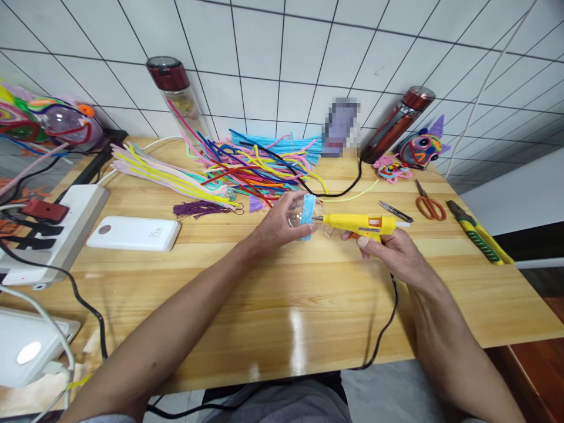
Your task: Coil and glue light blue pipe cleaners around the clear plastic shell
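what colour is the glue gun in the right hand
The glue gun is yellow, head view.

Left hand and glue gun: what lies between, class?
In the head view, a clear rounded object with a blue band sits between left hand and glue gun.

On the white power bank [134,233], to the left of the left hand [284,220] and a little nearer the person, grey characters stand at the end toward that hand. "35" can be read; the mark after it looks like a W, but is too small to be sure. In the right hand [390,249], the yellow glue gun [352,222] bears a small dark label [363,229] on its side, its print too small to read.
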The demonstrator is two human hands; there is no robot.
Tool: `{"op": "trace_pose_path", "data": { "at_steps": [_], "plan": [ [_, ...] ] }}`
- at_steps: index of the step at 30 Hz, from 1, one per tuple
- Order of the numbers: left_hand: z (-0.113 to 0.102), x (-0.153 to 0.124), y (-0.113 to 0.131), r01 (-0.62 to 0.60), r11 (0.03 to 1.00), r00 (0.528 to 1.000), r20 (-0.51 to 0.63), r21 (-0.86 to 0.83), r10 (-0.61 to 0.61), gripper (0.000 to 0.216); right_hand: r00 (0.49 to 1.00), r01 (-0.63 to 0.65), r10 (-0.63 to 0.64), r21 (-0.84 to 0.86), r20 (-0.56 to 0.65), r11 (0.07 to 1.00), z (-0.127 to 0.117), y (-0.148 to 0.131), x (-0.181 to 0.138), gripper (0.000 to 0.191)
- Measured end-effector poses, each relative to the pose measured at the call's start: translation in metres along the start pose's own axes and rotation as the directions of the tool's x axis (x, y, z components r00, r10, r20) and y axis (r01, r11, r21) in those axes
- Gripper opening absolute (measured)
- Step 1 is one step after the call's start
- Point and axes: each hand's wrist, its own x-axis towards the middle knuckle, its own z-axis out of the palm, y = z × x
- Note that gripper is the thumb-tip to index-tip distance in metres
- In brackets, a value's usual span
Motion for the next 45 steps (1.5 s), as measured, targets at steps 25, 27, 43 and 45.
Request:
{"op": "trace_pose_path", "data": {
  "at_steps": [25, 27, 43, 45],
  "plan": [
    [0.0, 0.001, -0.007, -0.03, 0.998, 0.999, -0.014, 0.05, 0.031, 0.079, 0.985, -0.028, 0.046, 0.111, -0.167, 0.993, -0.009, 0.005, 0.003, 0.042],
    [0.0, 0.001, -0.008, -0.035, 0.998, 0.999, -0.02, 0.053, 0.036, 0.079, 0.988, -0.05, 0.064, 0.103, -0.141, 0.993, -0.011, 0.005, 0.002, 0.047],
    [-0.003, 0.002, -0.012, -0.084, 0.994, 0.996, 0.02, 0.076, 0.082, 0.079, 1.0, 0.008, -0.008, -0.058, -0.002, 0.998, -0.012, 0.001, -0.003, 0.045],
    [-0.002, 0.002, -0.012, -0.087, 0.994, 0.996, 0.027, 0.066, 0.085, 0.078, 1.0, 0.005, -0.005, -0.071, 0.002, 0.997, -0.013, 0.001, -0.004, 0.044]
  ]
}}
